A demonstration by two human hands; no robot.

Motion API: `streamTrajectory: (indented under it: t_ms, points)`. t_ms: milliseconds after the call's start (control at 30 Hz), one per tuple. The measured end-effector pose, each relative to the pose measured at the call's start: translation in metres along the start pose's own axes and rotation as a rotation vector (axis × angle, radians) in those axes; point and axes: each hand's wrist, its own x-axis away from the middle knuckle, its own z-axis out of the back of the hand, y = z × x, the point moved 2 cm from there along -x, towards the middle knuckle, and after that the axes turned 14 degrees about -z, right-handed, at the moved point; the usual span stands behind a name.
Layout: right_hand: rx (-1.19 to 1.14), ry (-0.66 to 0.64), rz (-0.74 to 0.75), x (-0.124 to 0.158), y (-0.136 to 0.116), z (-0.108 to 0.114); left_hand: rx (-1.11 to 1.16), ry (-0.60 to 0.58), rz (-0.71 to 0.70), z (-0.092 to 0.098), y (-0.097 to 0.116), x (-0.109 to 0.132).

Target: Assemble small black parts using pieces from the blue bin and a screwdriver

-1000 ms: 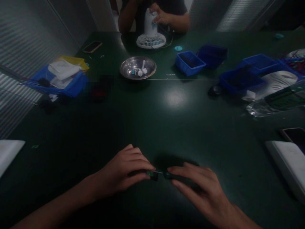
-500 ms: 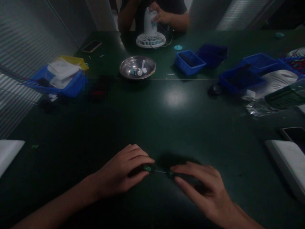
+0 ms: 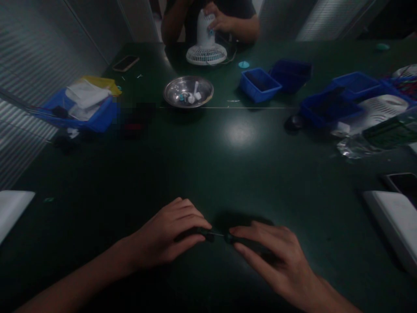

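Low over the green table, my left hand [image 3: 177, 230] pinches a small dark green and black piece [image 3: 208, 234] between thumb and fingers. A thin metal shaft [image 3: 217, 234] runs from it toward my right hand [image 3: 270, 252]. The thumb and forefinger of that hand close on a small dark knob-like piece [image 3: 229, 237] at the shaft's other end. Both pieces are dim and mostly covered by fingers, so their exact kind cannot be made out.
Ahead on the table [image 3: 208, 161] stands a steel bowl [image 3: 188, 92] with small white and teal parts. Blue bins [image 3: 259, 84] sit to the right, another blue bin [image 3: 97, 115] to the left. Across the table, a person holds a white fan [image 3: 206, 43]. White objects [image 3: 394, 226] flank me.
My right hand has shifted slightly left, and less of the metal shaft shows between my hands. The green piece in my left hand has turned or sits lower-lit now.
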Motion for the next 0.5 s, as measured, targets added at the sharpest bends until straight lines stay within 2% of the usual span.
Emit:
streamTrajectory:
  t_ms: [233,500]
  points:
    - [0.024,-0.013,0.029,0.0010,0.0044,-0.0034,0.014,-0.032,-0.058,-0.0032,-0.0009,0.0008]
    - [-0.037,0.053,-0.070,-0.0007,0.0041,0.0004,0.037,-0.012,-0.010,-0.0005,-0.0025,0.0011]
